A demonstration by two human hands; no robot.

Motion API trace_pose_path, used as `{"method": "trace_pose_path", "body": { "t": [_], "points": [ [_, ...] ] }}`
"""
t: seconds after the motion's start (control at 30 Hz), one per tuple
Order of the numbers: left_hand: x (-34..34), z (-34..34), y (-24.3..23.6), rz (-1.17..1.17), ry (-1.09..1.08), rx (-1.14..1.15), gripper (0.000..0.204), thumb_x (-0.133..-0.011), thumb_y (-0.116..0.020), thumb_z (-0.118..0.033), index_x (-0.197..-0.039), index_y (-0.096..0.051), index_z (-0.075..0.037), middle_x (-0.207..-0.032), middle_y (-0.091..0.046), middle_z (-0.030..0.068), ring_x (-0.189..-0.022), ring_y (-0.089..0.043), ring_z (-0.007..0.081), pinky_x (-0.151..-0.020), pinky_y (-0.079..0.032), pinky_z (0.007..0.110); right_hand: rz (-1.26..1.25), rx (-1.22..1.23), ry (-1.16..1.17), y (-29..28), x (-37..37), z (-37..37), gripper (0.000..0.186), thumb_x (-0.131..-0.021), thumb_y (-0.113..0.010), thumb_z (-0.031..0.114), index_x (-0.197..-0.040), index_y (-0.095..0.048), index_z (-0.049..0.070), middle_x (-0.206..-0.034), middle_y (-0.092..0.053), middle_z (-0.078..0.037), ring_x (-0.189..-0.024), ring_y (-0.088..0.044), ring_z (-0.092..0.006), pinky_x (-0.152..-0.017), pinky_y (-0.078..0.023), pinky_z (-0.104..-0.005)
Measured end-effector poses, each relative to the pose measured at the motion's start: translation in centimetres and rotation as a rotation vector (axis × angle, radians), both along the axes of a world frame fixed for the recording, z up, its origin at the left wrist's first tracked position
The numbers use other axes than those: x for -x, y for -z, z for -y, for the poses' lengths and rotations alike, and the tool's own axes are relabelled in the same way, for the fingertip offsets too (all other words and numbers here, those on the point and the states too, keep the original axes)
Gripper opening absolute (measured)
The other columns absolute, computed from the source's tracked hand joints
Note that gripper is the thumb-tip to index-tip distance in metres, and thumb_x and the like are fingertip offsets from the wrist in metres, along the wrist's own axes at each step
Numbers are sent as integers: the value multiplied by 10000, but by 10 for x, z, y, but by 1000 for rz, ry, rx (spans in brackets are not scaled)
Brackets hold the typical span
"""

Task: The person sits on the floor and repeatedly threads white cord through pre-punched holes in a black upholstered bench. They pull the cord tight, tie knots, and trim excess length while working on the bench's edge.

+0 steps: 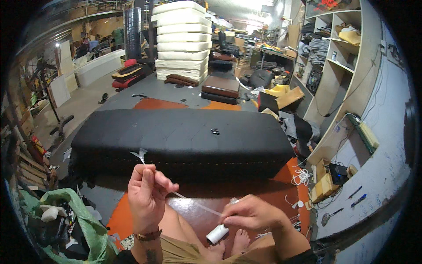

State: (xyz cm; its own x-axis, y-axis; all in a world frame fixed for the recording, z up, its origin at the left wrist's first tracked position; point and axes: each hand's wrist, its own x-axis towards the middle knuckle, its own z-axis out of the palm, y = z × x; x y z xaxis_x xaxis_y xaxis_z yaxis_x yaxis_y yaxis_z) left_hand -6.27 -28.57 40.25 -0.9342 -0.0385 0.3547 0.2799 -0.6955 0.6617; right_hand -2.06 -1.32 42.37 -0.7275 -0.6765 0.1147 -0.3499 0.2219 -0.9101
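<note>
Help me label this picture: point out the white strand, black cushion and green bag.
White strand (198, 204), head view: on its middle stretch.
Black cushion (180, 136), head view: on its top face.
Green bag (99, 233), head view: on its right wall.

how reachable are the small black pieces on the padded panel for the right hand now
Probably yes: nothing visible blocks the right hand from the small black pieces, though its fingers hold a whitish strand.

Low in the frame show black sleeves (303, 258), tan shorts (182, 250), bare feet (241, 241), a thin brown bracelet (148, 235) round the left wrist (146, 226) and a dark forearm marking (151, 255).
</note>
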Motion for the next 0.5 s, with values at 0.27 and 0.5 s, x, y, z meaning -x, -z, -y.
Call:
{"method": "trace_pose_path", "body": {
  "t": [0.27,0.5],
  "points": [
    [26,-58,126,325,249,286,146,-1031,-644,-155,-1066,-650,-14,-1061,-744,136,-963,-726,196,-882,-623,360,49,486,386,8,16,-35,172,-987,-644,141,-946,-736,1,-924,-707,-71,-796,-589,-105,-719,-470,-266],
    [17,-121,187,255,480,523,128,-1018,-659,-120,-1030,-672,7,-1011,-741,108,-930,-717,168,-874,-611,351,52,610,623,21,19,-65,222,-1030,-612,233,-977,-704,38,-877,-687,-42,-703,-559,-90,-635,-445,-252]
  ]
}}
